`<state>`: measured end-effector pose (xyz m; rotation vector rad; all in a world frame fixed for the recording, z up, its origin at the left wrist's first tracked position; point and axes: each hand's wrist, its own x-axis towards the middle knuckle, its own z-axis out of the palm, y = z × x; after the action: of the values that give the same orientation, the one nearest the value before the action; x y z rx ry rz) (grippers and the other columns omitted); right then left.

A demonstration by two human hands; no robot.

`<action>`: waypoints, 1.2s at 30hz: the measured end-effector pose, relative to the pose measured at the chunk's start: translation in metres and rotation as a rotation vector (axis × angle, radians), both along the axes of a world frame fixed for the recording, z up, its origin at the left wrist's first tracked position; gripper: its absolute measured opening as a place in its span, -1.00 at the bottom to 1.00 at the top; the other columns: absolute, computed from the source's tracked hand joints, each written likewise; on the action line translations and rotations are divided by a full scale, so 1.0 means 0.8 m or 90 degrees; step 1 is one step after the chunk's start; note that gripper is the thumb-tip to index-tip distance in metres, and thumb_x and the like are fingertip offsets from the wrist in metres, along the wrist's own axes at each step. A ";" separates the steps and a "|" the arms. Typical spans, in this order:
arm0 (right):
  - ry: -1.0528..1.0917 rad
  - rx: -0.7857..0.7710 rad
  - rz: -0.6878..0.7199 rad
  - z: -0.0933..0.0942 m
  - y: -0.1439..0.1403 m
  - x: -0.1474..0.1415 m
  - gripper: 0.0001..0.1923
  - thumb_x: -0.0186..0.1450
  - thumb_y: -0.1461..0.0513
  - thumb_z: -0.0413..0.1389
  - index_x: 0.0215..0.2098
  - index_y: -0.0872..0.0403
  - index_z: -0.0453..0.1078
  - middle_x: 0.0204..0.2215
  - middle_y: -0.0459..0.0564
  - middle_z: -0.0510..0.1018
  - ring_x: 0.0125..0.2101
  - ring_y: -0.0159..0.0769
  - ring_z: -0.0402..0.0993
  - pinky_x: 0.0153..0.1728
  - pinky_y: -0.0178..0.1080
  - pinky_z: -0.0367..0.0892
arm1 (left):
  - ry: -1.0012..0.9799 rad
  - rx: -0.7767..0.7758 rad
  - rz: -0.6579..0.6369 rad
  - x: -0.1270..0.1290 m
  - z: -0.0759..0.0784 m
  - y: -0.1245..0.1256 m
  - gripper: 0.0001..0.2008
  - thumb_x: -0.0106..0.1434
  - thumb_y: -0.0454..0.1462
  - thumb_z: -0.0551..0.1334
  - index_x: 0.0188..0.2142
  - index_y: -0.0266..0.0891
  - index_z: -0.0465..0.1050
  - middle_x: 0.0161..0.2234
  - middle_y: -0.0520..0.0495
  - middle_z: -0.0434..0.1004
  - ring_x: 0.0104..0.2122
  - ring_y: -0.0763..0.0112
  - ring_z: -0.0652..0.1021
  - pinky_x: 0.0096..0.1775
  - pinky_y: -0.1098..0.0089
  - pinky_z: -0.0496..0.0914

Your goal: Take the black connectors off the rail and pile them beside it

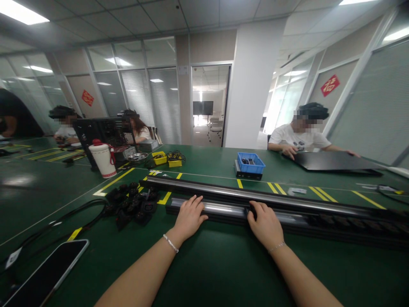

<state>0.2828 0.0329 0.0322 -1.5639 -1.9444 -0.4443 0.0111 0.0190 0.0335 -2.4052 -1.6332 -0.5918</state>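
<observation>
Rail lies under both hands (left hand, right hand).

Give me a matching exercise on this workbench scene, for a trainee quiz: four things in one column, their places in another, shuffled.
Things:
1. phone
2. blue bin
3. white jug
4. long rail

Places:
A. under the left hand and right hand
B. near left corner of the green table
C. far left, beside a black case
D. mid-table, on a dark box past the yellow lines

Pairs: 1-B, 2-D, 3-C, 4-A
</observation>
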 end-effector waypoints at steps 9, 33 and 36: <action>0.012 -0.020 0.039 0.003 -0.004 -0.008 -0.65 0.22 0.26 -0.09 -0.04 0.13 0.29 -0.15 0.09 0.43 -0.22 -0.19 0.32 -0.12 -0.13 0.25 | -0.021 0.004 0.005 0.002 -0.001 0.000 -0.75 0.19 -0.13 0.17 -0.17 -0.17 0.33 0.15 -0.09 0.22 0.17 0.17 0.17 0.06 0.12 0.14; 0.040 -0.064 0.209 0.000 -0.019 -0.028 -0.60 0.16 0.31 -0.08 -0.01 0.10 0.21 -0.19 0.05 0.41 -0.18 -0.23 0.36 -0.14 -0.18 0.30 | -0.008 -0.005 0.003 0.002 0.000 -0.002 -0.52 0.23 -0.09 0.06 0.13 -0.14 0.13 0.16 -0.08 0.21 0.18 0.21 0.15 0.14 0.13 0.05; 0.018 -0.080 0.220 -0.001 -0.020 -0.029 -0.57 0.15 0.31 -0.07 0.01 0.09 0.21 -0.16 0.05 0.41 -0.16 -0.23 0.35 -0.11 -0.16 0.28 | -0.006 0.000 0.002 0.003 0.000 -0.002 -0.52 0.23 -0.09 0.07 0.12 -0.14 0.14 0.16 -0.09 0.20 0.18 0.22 0.15 0.14 0.13 0.03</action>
<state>0.2595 0.0172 0.0317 -1.2604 -2.1998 -0.1576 0.0134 0.0172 0.0336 -2.4031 -1.6400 -0.6047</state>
